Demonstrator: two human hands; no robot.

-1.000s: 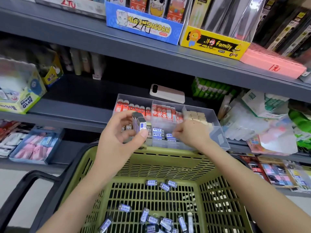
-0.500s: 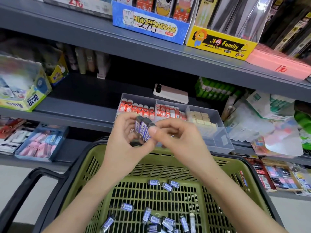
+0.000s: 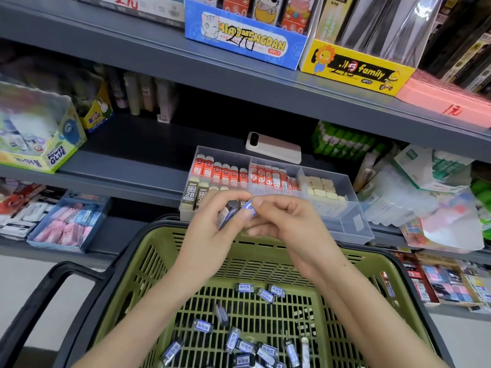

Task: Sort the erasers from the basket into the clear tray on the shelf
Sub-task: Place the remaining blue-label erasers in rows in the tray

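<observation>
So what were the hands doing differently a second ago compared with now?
The right hand left the clear tray and came over to the left hand, where it now pinches one blue-labelled eraser from the small stack that the left hand holds. The left hand kept its grip; the basket and its loose erasers look unchanged.

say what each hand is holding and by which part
The left hand grips a small stack of erasers around their lower halves; the right hand pinches one blue-sleeved eraser at its top end.
</observation>
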